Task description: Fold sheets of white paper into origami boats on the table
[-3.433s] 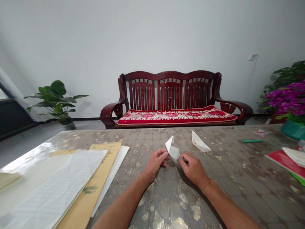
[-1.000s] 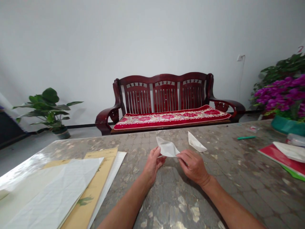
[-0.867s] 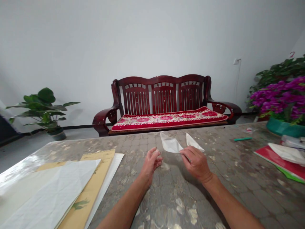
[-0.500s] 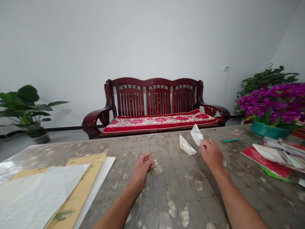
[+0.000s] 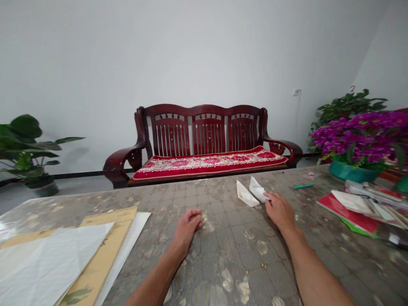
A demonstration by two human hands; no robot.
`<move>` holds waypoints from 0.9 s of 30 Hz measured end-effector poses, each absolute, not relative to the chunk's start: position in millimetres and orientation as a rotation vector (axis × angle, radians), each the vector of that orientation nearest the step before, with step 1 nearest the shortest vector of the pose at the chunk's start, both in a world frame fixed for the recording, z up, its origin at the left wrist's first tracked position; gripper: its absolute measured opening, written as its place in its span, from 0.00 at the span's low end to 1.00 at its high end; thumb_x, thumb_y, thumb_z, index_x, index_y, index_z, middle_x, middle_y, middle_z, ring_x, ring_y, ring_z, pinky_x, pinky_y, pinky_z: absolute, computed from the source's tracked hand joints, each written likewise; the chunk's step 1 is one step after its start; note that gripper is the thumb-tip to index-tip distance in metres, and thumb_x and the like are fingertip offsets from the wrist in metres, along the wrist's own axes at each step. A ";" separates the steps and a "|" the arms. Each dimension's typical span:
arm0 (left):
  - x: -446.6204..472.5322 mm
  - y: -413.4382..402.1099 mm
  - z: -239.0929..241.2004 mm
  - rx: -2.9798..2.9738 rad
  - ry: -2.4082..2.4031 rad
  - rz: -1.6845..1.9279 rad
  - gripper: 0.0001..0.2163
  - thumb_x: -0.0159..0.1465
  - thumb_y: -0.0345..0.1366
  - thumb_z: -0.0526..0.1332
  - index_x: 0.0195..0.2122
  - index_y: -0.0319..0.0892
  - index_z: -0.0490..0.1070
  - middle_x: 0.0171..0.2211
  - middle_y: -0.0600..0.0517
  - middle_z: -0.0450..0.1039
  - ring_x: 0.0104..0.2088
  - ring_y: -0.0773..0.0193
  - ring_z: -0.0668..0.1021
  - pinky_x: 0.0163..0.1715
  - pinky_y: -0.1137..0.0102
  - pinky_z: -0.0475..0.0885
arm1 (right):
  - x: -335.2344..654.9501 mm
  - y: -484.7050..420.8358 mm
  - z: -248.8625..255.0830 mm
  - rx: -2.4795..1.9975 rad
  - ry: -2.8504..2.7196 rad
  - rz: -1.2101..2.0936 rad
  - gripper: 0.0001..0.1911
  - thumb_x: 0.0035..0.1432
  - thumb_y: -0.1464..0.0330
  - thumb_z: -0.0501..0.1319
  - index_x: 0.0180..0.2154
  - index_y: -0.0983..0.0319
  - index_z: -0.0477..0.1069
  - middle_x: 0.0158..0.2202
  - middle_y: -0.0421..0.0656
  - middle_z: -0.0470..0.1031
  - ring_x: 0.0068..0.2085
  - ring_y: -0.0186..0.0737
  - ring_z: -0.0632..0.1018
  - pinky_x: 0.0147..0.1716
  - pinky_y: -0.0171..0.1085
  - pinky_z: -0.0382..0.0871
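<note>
My right hand (image 5: pixel 279 210) pinches the near end of a white folded paper boat (image 5: pixel 256 189) between thumb and fingers. This boat is down at the table surface, just right of a second white paper boat (image 5: pixel 245 195), and the two lie almost parallel. My left hand (image 5: pixel 188 224) rests on the patterned table cover (image 5: pixel 219 242), left of both boats. Its fingers are loosely curled in, with nothing visible in them.
White paper sheets (image 5: pixel 54 259) lie over a yellow pad (image 5: pixel 110 244) on the left. To the right are a green pen (image 5: pixel 304 186), a red booklet (image 5: pixel 347 212) with papers, and purple flowers (image 5: pixel 360 138) in a teal pot. A wooden bench (image 5: pixel 208 131) stands beyond the table.
The boat in my right hand has come down from a raised, tilted position to the table beside the other boat. My left hand stays put; the view has shifted slightly right.
</note>
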State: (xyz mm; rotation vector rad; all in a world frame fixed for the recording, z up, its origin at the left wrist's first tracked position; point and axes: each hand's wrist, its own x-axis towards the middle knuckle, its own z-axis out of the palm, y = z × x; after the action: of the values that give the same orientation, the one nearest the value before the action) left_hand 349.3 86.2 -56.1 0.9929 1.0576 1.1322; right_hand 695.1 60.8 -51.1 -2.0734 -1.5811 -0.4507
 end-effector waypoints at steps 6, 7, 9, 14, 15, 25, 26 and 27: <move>349.4 85.2 -55.3 0.998 1.085 1.126 0.16 0.47 0.38 0.70 0.36 0.39 0.74 0.26 0.55 0.75 0.25 0.70 0.75 0.32 0.74 0.69 | 696.5 60.7 -53.7 -2.081 -1.573 -0.537 0.18 0.58 0.71 0.56 0.50 0.60 0.75 0.41 0.47 0.77 0.41 0.46 0.75 0.38 0.41 0.66; 349.4 85.0 -55.3 1.000 1.084 1.125 0.16 0.47 0.38 0.70 0.36 0.39 0.74 0.26 0.55 0.75 0.25 0.70 0.75 0.32 0.74 0.69 | 696.5 60.6 -53.9 -2.080 -1.570 -0.552 0.19 0.58 0.71 0.56 0.50 0.60 0.75 0.41 0.47 0.77 0.40 0.46 0.75 0.38 0.41 0.66; 349.3 85.0 -55.5 1.006 1.085 1.121 0.15 0.47 0.38 0.70 0.36 0.39 0.74 0.26 0.55 0.75 0.25 0.70 0.74 0.31 0.74 0.69 | 696.4 60.3 -54.3 -2.082 -1.562 -0.568 0.19 0.58 0.71 0.56 0.51 0.60 0.75 0.40 0.47 0.77 0.40 0.46 0.75 0.37 0.41 0.66; 349.2 85.3 -56.3 1.036 1.084 1.120 0.14 0.47 0.38 0.70 0.34 0.40 0.74 0.24 0.55 0.74 0.24 0.69 0.74 0.30 0.74 0.68 | 696.0 60.4 -55.8 -2.075 -1.547 -0.574 0.19 0.58 0.70 0.57 0.51 0.60 0.74 0.40 0.48 0.77 0.40 0.46 0.75 0.37 0.41 0.66; 349.2 85.2 -56.1 1.043 1.083 1.118 0.14 0.47 0.38 0.70 0.34 0.40 0.74 0.24 0.55 0.74 0.24 0.69 0.74 0.30 0.74 0.68 | 695.9 60.4 -56.1 -2.074 -1.539 -0.576 0.19 0.58 0.70 0.57 0.51 0.60 0.74 0.40 0.48 0.77 0.40 0.46 0.75 0.37 0.41 0.66; 349.0 85.2 -58.4 1.103 1.110 1.108 0.13 0.48 0.38 0.69 0.34 0.40 0.74 0.23 0.56 0.74 0.25 0.68 0.74 0.31 0.74 0.66 | 692.9 59.0 -53.4 -2.083 -1.451 -0.531 0.24 0.57 0.69 0.57 0.55 0.62 0.70 0.45 0.51 0.77 0.43 0.50 0.75 0.40 0.44 0.67; 349.0 85.3 -58.7 1.110 1.112 1.110 0.12 0.48 0.38 0.68 0.34 0.40 0.74 0.23 0.56 0.74 0.24 0.68 0.73 0.31 0.74 0.66 | 692.5 59.0 -53.3 -2.083 -1.444 -0.519 0.24 0.56 0.69 0.57 0.56 0.63 0.70 0.45 0.51 0.77 0.43 0.50 0.76 0.40 0.44 0.67; 349.0 85.2 -58.9 1.113 1.112 1.112 0.12 0.48 0.38 0.68 0.34 0.40 0.74 0.23 0.56 0.73 0.24 0.68 0.73 0.30 0.74 0.66 | 692.0 59.0 -53.2 -2.083 -1.439 -0.510 0.25 0.56 0.70 0.57 0.56 0.63 0.70 0.45 0.51 0.77 0.43 0.50 0.76 0.40 0.44 0.67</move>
State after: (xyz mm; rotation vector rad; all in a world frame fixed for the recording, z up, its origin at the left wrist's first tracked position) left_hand 349.0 85.2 -58.9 1.1134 1.1123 1.1121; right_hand 692.0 59.0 -53.2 -2.0834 -1.4389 -0.5104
